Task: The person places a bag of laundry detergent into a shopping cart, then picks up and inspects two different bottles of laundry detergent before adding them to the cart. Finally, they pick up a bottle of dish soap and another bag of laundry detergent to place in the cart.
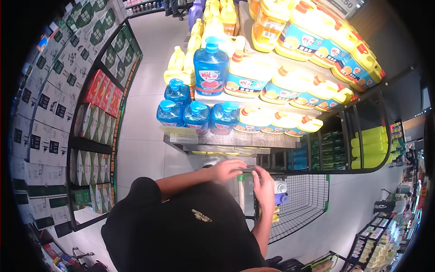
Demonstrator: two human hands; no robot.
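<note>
My left hand (229,170) and my right hand (263,179) are raised close together in front of my chest. Between their fingertips is a thin dark object (247,170), seen nearly edge-on and too small to identify; the fingers of both hands are bent toward it. Just below and to the right stands a wire shopping cart (301,206), its green-ended handle (241,177) near my hands. Inside the cart lie a white-capped bottle (280,186), a purple item (281,198) and something yellow (275,214).
Ahead, a tiered display (260,139) holds blue pump bottles (211,68) and yellow jugs (247,75). Stacked cartons (50,104) line the left side. A black rack (385,154) with green and blue packs stands at right. A person's legs (171,8) show far up the aisle.
</note>
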